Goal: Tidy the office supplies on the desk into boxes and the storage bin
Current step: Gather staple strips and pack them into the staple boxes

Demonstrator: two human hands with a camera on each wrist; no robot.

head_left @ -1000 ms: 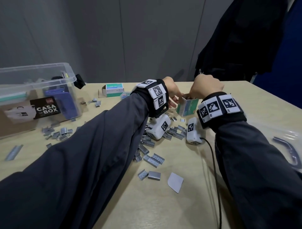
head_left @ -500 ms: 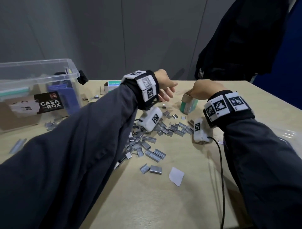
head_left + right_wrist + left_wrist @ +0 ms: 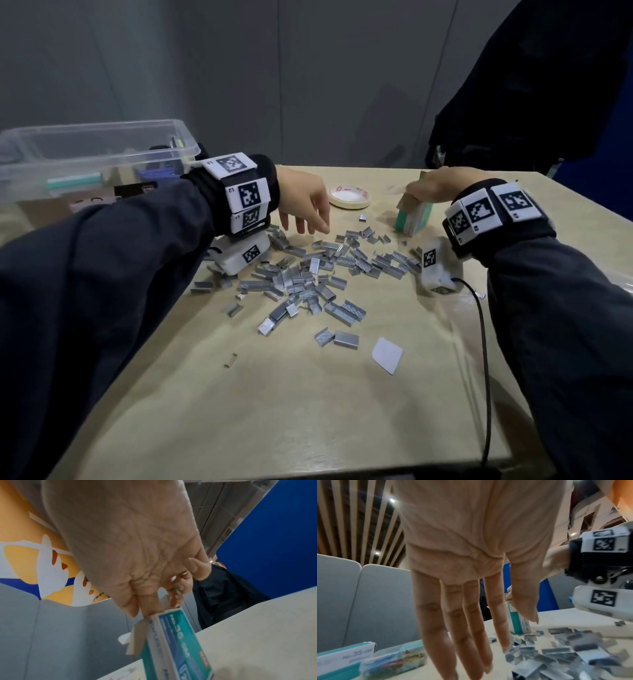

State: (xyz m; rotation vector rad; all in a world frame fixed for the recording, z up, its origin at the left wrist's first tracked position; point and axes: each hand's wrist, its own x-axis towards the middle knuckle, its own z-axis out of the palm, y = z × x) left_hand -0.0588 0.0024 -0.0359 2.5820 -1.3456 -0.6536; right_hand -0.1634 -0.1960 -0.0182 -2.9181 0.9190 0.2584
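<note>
- Right hand [image 3: 432, 187] pinches our staple box [image 3: 412, 219] upright by its top.
- Left hand [image 3: 303, 202], fingers straight, empty, hovers over staples [image 3: 318, 270] beside box.

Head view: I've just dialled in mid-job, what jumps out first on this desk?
A wide scatter of silver metal staple strips covers the middle of the beige desk, with the left hand hanging open above its far edge. To the right, the right hand grips the top of an upright teal-and-white cardboard staple box. A clear plastic storage bin sits far left.
</note>
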